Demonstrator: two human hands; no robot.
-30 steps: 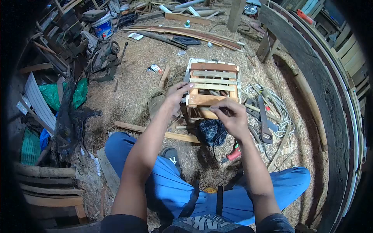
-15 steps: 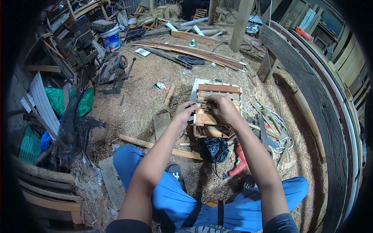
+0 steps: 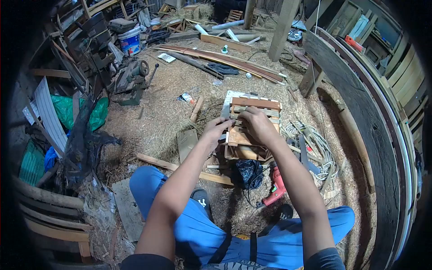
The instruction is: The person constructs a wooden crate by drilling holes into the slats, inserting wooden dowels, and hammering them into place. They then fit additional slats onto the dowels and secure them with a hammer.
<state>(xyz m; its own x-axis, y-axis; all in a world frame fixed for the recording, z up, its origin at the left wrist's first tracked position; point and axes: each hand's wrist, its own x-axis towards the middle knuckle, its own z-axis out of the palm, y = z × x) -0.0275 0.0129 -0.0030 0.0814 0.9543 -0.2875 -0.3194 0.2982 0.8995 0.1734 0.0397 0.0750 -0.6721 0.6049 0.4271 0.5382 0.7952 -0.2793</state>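
A small slatted wooden crate [image 3: 256, 103] stands on the ground in front of me, with a white board [image 3: 228, 102] showing behind it. At its left side is my left hand [image 3: 217, 131], with thumb and fingers pinched together near the top slats. My right hand [image 3: 258, 126] rests over the slats, its fingers curled down towards the left fingertips. Whatever lies between the fingers of either hand is too small or hidden to name. A black plastic bag [image 3: 249, 173] touches the ground just below the crate, and a red power drill [image 3: 276, 185] lies to its right.
A coil of pale rope [image 3: 323, 148] and a handsaw [image 3: 307, 157] lie right of the crate. A wooden plank [image 3: 180, 168] crosses the ground near my knee. Long boards [image 3: 225, 58] lie further back. A thick dark beam [image 3: 360, 90] runs along the right.
My right hand has shifted slightly, its fingers bending lower over the slats beside the left fingertips. The view has moved a little; the crate stays in place.
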